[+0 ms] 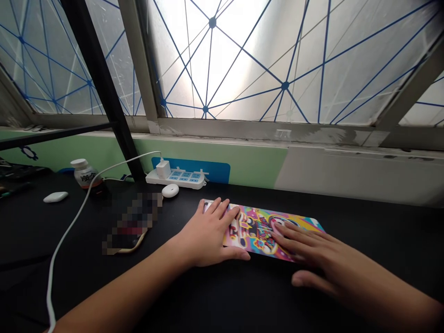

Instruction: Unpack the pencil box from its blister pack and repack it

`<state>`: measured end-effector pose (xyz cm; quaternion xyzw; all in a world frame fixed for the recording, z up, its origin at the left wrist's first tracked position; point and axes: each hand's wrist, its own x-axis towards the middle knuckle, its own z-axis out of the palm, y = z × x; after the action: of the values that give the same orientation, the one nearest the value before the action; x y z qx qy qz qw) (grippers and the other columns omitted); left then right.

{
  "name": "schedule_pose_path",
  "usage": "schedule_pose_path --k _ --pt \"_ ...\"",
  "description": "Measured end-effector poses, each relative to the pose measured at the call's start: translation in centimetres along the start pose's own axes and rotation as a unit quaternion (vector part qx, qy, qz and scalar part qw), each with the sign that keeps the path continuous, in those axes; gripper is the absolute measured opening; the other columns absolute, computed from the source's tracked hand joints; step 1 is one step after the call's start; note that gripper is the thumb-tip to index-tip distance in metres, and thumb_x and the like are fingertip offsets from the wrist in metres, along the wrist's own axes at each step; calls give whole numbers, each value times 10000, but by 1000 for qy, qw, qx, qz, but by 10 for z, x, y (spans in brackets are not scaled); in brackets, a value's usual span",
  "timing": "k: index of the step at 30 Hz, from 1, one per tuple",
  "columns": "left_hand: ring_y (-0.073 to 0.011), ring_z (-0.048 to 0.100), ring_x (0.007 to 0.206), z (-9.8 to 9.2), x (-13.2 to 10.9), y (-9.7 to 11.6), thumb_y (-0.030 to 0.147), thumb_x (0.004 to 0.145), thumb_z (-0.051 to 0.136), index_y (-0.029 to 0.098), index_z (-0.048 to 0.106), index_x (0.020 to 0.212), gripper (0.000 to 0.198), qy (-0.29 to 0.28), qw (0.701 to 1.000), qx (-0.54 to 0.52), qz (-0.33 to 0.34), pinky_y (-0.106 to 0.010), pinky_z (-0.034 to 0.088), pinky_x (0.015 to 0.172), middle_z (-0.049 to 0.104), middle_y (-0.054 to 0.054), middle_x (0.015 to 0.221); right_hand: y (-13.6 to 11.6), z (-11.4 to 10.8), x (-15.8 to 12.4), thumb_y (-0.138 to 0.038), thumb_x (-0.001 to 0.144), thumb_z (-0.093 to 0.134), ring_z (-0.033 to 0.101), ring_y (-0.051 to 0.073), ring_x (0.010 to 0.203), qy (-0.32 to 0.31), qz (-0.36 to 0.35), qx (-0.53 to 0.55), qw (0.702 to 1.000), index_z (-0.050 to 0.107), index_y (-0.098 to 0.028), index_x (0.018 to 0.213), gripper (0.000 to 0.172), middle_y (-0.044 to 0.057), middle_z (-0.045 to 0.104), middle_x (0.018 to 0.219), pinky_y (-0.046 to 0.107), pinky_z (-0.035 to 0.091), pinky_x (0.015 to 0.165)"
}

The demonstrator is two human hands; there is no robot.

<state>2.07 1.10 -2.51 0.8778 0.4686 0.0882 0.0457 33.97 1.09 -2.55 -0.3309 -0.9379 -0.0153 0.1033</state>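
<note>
A long, colourful printed card or thin box with cartoon figures lies on the black table; I cannot tell which of the two it is. My left hand rests flat over its left end, fingers apart and the thumb along the near edge. Across the right part of the same printed piece lies my right hand, palm down, fingers stretched out and the thumb apart on the table side. Both hands cover parts of the print.
To the left lies a phone, its screen blurred. Behind it are a round white case and a white power strip with a charger. A white cable crosses the left side. Further left stand a bottle and a white mouse-like object.
</note>
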Motion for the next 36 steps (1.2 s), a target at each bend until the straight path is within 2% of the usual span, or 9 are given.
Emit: schedule_pose_path --k 4,7,9,12,15,22,27,32,36 --pt "-407 184 1504 -2 0 1 865 816 407 221 256 1577 1008 -9 1000 -6 -3 -661 179 1152 235 -172 1636 27 -21 -14 -499 894 648 706 344 1069 -8 42 17 999 732 -396 1184 319 1 723 1218 475 637 828" --pt "-404 179 1506 0 0 -1 856 820 417 226 252 1578 1000 -2 1000 -5 2 -658 184 1148 238 -176 1635 31 -20 -12 -543 880 644 727 358 1012 39 48 -16 998 762 -390 1119 307 15 763 1131 527 624 828" --pt "-406 173 1507 1 0 -2 847 828 420 232 235 1583 990 3 1000 -6 5 -663 186 1144 236 -175 1636 20 -10 -3 -589 862 646 682 378 1111 79 44 -36 995 671 -360 1289 486 63 689 1290 569 590 886" --pt "-402 146 1513 0 -1 -2 829 851 405 236 205 1590 968 1 1000 -13 3 -674 164 1144 215 -165 1643 -5 8 12 -634 846 646 537 392 1303 77 17 -51 996 339 -340 1544 818 108 440 1533 585 548 956" --pt "-387 131 1519 -3 -1 -1 795 894 366 231 185 1595 918 -18 999 -26 -4 -681 141 1150 190 -151 1648 -19 16 18 -614 861 643 466 408 1350 32 -14 -65 997 194 -379 1575 876 88 413 1545 629 524 969" --pt "-385 155 1515 -15 -5 -11 779 928 264 266 281 1567 820 -63 996 -40 -38 -727 120 1130 176 -117 1650 19 -3 -10 -509 900 630 621 362 1209 6 -1 -50 999 556 -424 1398 510 10 607 1396 520 612 893" --pt "-411 269 1478 -29 -9 -25 688 985 249 225 466 1456 696 -69 992 -5 -109 -763 193 1082 371 -160 1583 23 6 -10 -560 845 681 654 371 1164 51 42 -45 997 642 -320 1319 532 80 676 1317 546 596 904" --pt "-376 228 1499 -12 2 -12 707 975 262 207 452 1463 723 2 996 -2 -91 -684 187 1146 347 -159 1598 -10 27 18 -508 922 596 470 354 1373 76 31 -58 995 416 -248 1508 666 127 437 1550 556 497 1039" --pt "-367 128 1524 2 8 -7 751 954 221 275 354 1535 762 -13 997 -40 -65 -692 88 1163 244 -103 1644 -16 35 28 -322 984 504 353 336 1445 47 1 -69 997 221 -324 1586 665 68 356 1596 580 425 1096"
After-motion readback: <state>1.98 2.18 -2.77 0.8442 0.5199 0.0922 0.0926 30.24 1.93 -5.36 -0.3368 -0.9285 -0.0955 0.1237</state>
